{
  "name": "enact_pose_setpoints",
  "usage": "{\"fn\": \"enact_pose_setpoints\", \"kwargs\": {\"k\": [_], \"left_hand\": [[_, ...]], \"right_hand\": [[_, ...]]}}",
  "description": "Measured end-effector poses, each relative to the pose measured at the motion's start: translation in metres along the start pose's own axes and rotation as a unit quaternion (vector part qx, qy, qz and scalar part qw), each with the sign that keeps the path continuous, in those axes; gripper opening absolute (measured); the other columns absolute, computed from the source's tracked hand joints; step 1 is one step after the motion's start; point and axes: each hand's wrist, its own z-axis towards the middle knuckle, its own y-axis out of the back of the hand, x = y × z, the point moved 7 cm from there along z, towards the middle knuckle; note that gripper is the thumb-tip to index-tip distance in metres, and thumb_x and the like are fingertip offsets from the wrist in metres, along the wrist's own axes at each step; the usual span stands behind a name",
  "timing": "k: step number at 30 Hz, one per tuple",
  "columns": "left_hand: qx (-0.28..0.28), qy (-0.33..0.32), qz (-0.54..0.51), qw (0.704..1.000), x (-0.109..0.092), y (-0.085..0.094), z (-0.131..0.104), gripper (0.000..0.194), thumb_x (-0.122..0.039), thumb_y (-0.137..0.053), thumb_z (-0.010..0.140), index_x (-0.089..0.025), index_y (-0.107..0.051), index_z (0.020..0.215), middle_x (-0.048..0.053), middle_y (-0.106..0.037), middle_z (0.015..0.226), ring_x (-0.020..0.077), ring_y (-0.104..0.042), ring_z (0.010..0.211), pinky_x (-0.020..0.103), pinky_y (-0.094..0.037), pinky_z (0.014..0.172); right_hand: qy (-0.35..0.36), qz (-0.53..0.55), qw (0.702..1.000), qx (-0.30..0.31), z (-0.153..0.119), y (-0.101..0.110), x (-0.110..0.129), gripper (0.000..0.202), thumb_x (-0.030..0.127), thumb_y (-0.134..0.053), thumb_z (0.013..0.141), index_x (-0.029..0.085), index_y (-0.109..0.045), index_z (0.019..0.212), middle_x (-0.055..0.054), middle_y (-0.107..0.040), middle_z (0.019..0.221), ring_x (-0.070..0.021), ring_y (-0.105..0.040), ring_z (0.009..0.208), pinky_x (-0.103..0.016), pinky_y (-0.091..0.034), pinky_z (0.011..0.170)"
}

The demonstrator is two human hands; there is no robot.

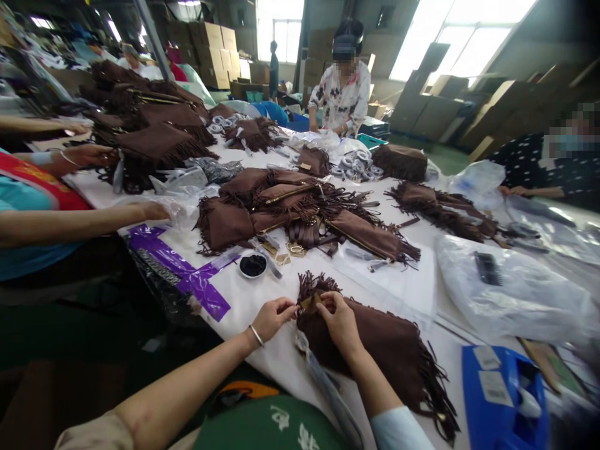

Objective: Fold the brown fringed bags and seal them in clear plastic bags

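A dark brown fringed bag (375,331) lies flat on the white table in front of me. At its upper left corner is a small golden-brown tag (309,304). My right hand (341,322) rests over the bag, its thumb and fingers pinching the edge of this tag. My left hand (276,317), with a bangle at the wrist, is closed in a pinch just left of the tag; whatever lies between those fingertips is too small to make out. A strap wrapped in clear plastic (323,381) runs from the bag towards my body.
Beyond the bag lie a heap of brown fringed bags (276,200), a white bowl of black material (253,266) and purple tape (201,284). A blue container (504,394) and a plastic bag with a black comb-like piece (488,269) are at right. Co-workers stand around the table.
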Motion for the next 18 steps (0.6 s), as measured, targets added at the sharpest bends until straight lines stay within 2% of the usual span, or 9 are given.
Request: {"fn": "enact_pose_setpoints", "kwargs": {"k": [3, 5, 8, 12, 15, 18], "left_hand": [[0.053, -0.13, 0.031, 0.99, -0.03, -0.005, -0.005, 0.026, -0.035, -0.053, 0.09, -0.02, -0.068, 0.103, 0.007, -0.067, 0.098, 0.0186, -0.06, 0.094, 0.032, -0.048, 0.088], [0.021, -0.172, 0.069, 0.982, -0.043, 0.001, 0.0, 0.027, -0.032, -0.052, 0.091, -0.022, -0.064, 0.112, 0.007, -0.066, 0.105, 0.0185, -0.058, 0.098, 0.035, -0.046, 0.093], [-0.07, -0.136, 0.113, 0.982, -0.043, 0.018, 0.018, 0.03, -0.034, -0.057, 0.087, -0.021, -0.062, 0.114, 0.006, -0.066, 0.099, 0.0182, -0.058, 0.092, 0.032, -0.05, 0.082], [-0.049, -0.069, 0.088, 0.992, -0.028, 0.016, 0.032, 0.022, -0.036, -0.063, 0.08, -0.017, -0.068, 0.09, 0.005, -0.066, 0.087, 0.018, -0.059, 0.083, 0.026, -0.049, 0.069], [-0.094, -0.022, 0.051, 0.994, -0.014, 0.021, 0.024, 0.026, -0.039, -0.06, 0.081, -0.013, -0.066, 0.083, 0.005, -0.065, 0.081, 0.0169, -0.059, 0.075, 0.027, -0.048, 0.068], [-0.122, 0.028, 0.011, 0.992, 0.003, 0.03, 0.002, 0.031, -0.042, -0.057, 0.082, -0.012, -0.064, 0.085, 0.005, -0.065, 0.077, 0.0164, -0.06, 0.07, 0.025, -0.048, 0.062]], "right_hand": [[-0.012, 0.064, 0.998, -0.001, 0.007, 0.002, 0.002, 0.027, 0.038, -0.054, 0.083, 0.019, -0.058, 0.103, -0.003, -0.067, 0.08, -0.018, -0.064, 0.073, -0.031, -0.052, 0.069], [-0.015, 0.093, 0.996, -0.006, 0.011, 0.001, 0.007, 0.029, 0.039, -0.053, 0.084, 0.018, -0.059, 0.102, -0.005, -0.068, 0.087, -0.0188, -0.065, 0.079, -0.032, -0.052, 0.073], [-0.009, 0.123, 0.992, 0.001, 0.013, -0.003, 0.021, 0.03, 0.041, -0.054, 0.084, 0.018, -0.062, 0.101, -0.006, -0.069, 0.094, -0.0192, -0.064, 0.085, -0.033, -0.05, 0.08], [-0.001, 0.145, 0.989, 0.017, 0.002, -0.007, 0.035, 0.033, 0.04, -0.055, 0.084, 0.02, -0.061, 0.109, -0.005, -0.068, 0.096, -0.0184, -0.063, 0.085, -0.033, -0.05, 0.08], [0.023, 0.092, 0.996, -0.001, -0.017, -0.004, 0.037, 0.035, 0.037, -0.055, 0.085, 0.022, -0.057, 0.117, -0.006, -0.065, 0.106, -0.019, -0.061, 0.091, -0.034, -0.05, 0.082], [0.115, -0.053, 0.989, 0.072, -0.038, -0.017, 0.04, 0.023, 0.032, -0.056, 0.085, 0.025, -0.064, 0.106, -0.005, -0.064, 0.111, -0.0215, -0.055, 0.106, -0.037, -0.046, 0.092]]}}
